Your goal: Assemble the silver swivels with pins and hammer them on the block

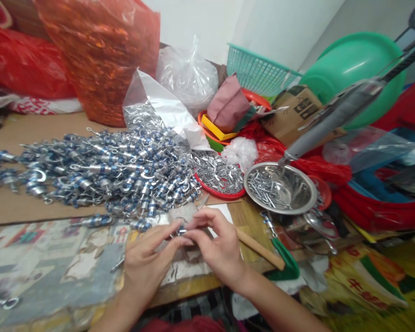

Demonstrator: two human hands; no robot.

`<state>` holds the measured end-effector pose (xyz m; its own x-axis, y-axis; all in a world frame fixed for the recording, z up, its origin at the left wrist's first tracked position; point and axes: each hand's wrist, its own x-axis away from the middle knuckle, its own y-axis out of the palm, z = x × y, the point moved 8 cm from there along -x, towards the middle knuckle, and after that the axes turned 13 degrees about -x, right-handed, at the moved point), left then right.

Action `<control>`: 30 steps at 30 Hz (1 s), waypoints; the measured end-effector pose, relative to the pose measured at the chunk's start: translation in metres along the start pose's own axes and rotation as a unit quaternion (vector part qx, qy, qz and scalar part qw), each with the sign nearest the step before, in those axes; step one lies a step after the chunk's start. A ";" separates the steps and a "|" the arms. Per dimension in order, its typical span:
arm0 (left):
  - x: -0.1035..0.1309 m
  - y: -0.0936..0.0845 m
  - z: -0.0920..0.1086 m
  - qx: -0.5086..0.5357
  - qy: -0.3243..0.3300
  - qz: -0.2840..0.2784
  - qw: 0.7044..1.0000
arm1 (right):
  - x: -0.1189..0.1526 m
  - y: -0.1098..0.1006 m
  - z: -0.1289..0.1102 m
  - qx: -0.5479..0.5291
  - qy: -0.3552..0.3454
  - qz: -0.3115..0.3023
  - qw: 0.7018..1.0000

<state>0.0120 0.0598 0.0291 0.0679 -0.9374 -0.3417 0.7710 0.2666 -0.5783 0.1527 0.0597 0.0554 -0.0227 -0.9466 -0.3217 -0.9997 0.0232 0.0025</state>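
Bare forearms (273, 297) reach over the near edge of the table (185, 290), where the left hand (145, 260) and right hand (219, 246) pinch a small metal piece (182, 229) between them; beyond, leftward, blue-and-silver fittings (124, 173) lie heaped toward the far edge.

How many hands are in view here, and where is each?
2: the left hand and the right hand, close together at a small metal part they partly hide, in front of the heap of fittings. No other hand shows.
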 end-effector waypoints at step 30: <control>-0.006 0.000 0.010 0.092 -0.064 -0.109 0.988 | 0.045 0.013 -0.048 0.314 -0.393 -0.244 0.829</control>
<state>0.0175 0.0636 0.0388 -0.0419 -0.9918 -0.1208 0.8770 0.0215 -0.4801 0.1384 0.0016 0.0863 0.6400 -0.3967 -0.6581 -0.6843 0.0954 -0.7229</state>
